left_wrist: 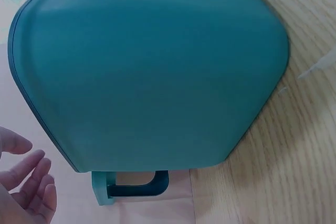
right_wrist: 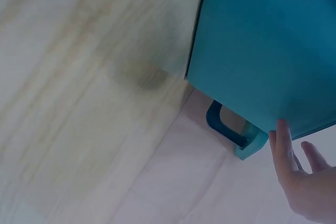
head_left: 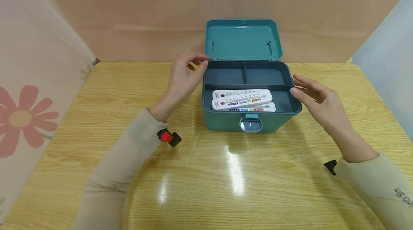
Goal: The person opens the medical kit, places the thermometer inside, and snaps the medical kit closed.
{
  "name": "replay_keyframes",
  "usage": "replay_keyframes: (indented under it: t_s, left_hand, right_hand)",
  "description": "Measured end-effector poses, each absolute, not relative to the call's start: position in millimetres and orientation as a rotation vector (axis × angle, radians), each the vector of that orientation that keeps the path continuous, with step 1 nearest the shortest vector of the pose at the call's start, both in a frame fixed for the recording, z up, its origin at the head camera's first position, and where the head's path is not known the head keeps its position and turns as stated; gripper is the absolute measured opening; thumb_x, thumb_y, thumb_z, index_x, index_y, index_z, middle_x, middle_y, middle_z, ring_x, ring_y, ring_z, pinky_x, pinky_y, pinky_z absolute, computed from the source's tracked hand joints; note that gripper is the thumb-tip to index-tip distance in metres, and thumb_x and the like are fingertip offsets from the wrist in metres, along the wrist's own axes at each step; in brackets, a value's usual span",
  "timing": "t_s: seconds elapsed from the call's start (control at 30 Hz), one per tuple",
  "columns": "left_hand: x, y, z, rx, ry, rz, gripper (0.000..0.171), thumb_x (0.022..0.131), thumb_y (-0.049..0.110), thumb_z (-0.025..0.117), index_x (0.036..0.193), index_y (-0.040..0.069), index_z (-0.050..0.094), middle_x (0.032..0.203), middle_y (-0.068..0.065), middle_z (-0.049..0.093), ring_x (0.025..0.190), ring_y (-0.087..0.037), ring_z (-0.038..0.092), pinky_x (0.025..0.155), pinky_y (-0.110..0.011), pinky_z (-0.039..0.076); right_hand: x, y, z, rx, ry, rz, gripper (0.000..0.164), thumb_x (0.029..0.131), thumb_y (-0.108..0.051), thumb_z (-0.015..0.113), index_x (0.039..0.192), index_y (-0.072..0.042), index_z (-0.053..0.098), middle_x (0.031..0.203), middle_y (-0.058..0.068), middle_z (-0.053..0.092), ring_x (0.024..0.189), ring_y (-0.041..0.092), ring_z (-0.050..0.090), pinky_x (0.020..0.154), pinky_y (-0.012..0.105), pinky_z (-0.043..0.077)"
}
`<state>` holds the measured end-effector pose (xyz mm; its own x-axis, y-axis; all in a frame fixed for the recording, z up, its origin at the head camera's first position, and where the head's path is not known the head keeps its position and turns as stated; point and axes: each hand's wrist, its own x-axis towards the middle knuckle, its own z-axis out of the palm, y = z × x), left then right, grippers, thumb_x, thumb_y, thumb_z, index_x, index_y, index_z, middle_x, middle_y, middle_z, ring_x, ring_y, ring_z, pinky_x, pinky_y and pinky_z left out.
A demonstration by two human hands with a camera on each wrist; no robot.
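A teal storage box (head_left: pixel 222 121) stands on the table with its lid (head_left: pixel 243 40) raised at the back. Its dark inner tray (head_left: pixel 287 95) has two small rear compartments and one long front one. White thermometers (head_left: pixel 242 99) with printed scales and coloured bands lie overlapped in the front compartment. At the rear left corner of the rim is my left hand (head_left: pixel 185 75), fingers loosely bent; a gap to the box shows in the left wrist view. My right hand (head_left: pixel 322 102) is by the right rim, and a fingertip (right_wrist: pixel 283 127) appears against or just before the box's side.
A clear latch (head_left: pixel 251 125) hangs at the box's front. The folded-back handle (left_wrist: pixel 139 189) shows behind the box in the left wrist view. A pinkish cloth wall (head_left: pixel 145 18) rises behind the wooden table (head_left: pixel 200 187), and a flower-patterned sheet (head_left: pixel 38 61) hangs at the left.
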<state>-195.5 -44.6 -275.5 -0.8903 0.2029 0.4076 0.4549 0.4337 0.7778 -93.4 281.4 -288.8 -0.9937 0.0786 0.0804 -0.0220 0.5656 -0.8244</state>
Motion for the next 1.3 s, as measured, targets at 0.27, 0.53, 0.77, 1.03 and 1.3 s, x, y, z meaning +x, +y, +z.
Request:
replay_keyframes:
  t_s: [0.27, 0.53, 0.77, 1.03, 1.3]
  left_hand:
    - [-206.2, -43.9, -276.6, -0.584, -2.487, -1.419, 0.027, 0.093, 0.015, 0.06, 0.116, 0.0, 0.065, 0.115, -0.012, 0.061, 0.098, -0.023, 0.056, 0.082, -0.03, 0.046]
    - [-214.6, -44.1, -279.0, -0.54, -2.552, -1.461, 0.033, 0.095, 0.017, 0.056, 0.122, -0.002, 0.059, 0.124, -0.014, 0.056, 0.106, -0.026, 0.054, 0.09, -0.033, 0.045]
    - [-226.3, -43.6, -279.0, -0.516, -2.618, -1.507, 0.043, 0.097, 0.023, 0.053, 0.132, -0.002, 0.051, 0.132, -0.014, 0.052, 0.114, -0.026, 0.052, 0.098, -0.034, 0.044]
    - [-235.5, -41.8, -281.5, -0.43, -2.742, -1.597, 0.058, 0.1, 0.032, 0.049, 0.148, 0.004, 0.033, 0.146, -0.011, 0.041, 0.129, -0.025, 0.045, 0.105, -0.033, 0.04]
    - [-244.0, -38.6, -285.8, -0.368, -2.783, -1.612, 0.064, 0.1, 0.038, 0.047, 0.152, 0.009, 0.024, 0.154, -0.009, 0.032, 0.138, -0.024, 0.037, 0.111, -0.033, 0.034]
  right_hand:
    - [-116.7, 281.5, -283.6, -0.079, -2.602, 1.475, 0.049, 0.094, -0.032, 0.06, 0.139, -0.014, 0.052, 0.133, -0.007, 0.058, 0.1, -0.009, 0.058, 0.076, 0.006, 0.047]
    - [-134.5, 282.8, -279.9, -0.104, -2.693, 1.403, 0.052, 0.094, -0.039, 0.057, 0.141, -0.018, 0.05, 0.137, 0.001, 0.055, 0.102, -0.01, 0.054, 0.076, 0.004, 0.045]
    - [-157.8, 282.1, -274.5, -0.194, -2.733, 1.407, 0.055, 0.094, -0.043, 0.055, 0.143, -0.02, 0.046, 0.137, 0.004, 0.052, 0.1, -0.006, 0.055, 0.076, 0.006, 0.047]
    - [-180.1, 279.0, -271.1, -0.231, -2.834, 1.433, 0.068, 0.093, -0.049, 0.054, 0.151, -0.025, 0.03, 0.152, 0.011, 0.038, 0.125, 0.017, 0.05, 0.106, 0.039, 0.041]
    - [-194.1, 278.9, -268.5, -0.236, -2.838, 1.499, 0.075, 0.092, -0.05, 0.055, 0.154, -0.025, 0.02, 0.157, 0.012, 0.027, 0.138, 0.034, 0.036, 0.112, 0.05, 0.03]
